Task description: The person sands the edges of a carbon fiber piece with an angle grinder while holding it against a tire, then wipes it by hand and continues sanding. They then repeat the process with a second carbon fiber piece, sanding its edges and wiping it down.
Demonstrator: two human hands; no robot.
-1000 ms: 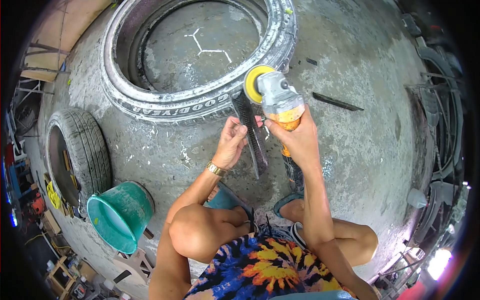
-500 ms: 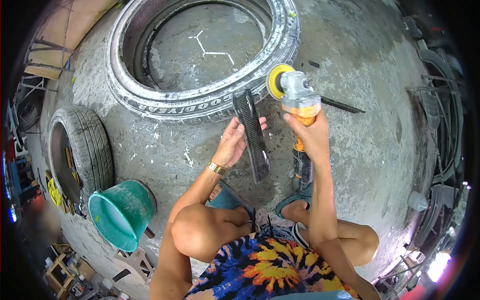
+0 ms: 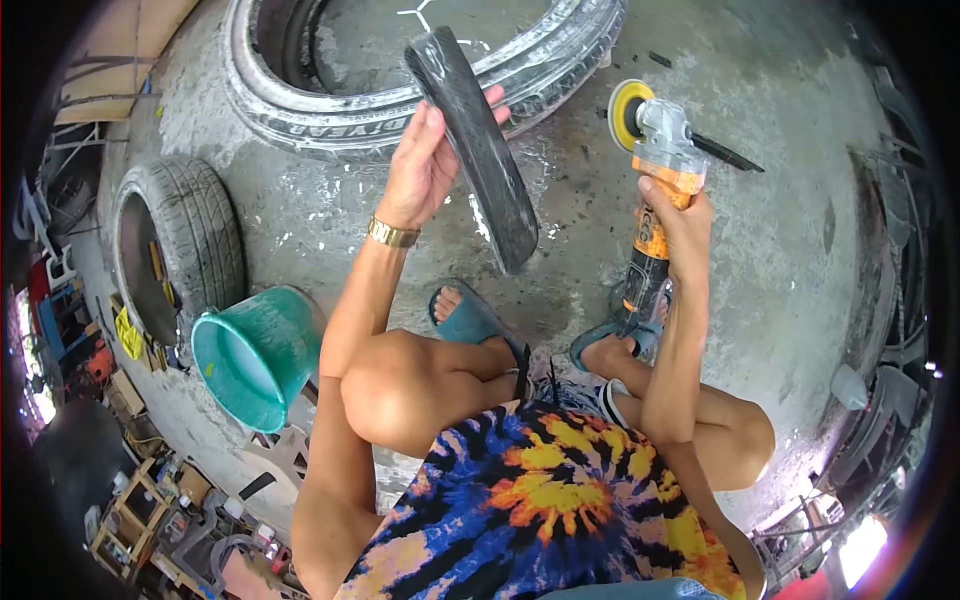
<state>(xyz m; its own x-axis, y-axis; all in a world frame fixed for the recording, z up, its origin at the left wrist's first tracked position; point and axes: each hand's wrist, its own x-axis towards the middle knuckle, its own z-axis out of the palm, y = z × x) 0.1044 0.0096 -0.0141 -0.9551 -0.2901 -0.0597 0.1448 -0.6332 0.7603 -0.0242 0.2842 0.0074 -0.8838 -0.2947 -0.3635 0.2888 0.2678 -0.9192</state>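
Observation:
My left hand [image 3: 425,165] grips a long, dark trim piece [image 3: 480,150] by its upper part, thumb on one side and fingertips showing on the other. Its face looks black with whitish streaks, and it slants from upper left to lower right. My right hand [image 3: 682,225] is wrapped round the orange and black body of a cordless angle grinder [image 3: 650,235]. The grinder's head points up, and a yellow disc pad [image 3: 628,114] on it faces left, apart from the trim piece.
A large whitened tyre [image 3: 340,130] lies flat ahead; a smaller tyre [image 3: 210,240] leans at left. Nearby stands a teal bucket [image 3: 290,335] with pale liquid. A dark strip [image 3: 735,154] lies on the concrete floor [image 3: 790,250] behind the grinder. Clutter lines both sides.
My left hand has raised the trim piece towards the big tyre and turned it, so its streaked face shows instead of the woven pattern. The view has shifted; the grinder appears further right.

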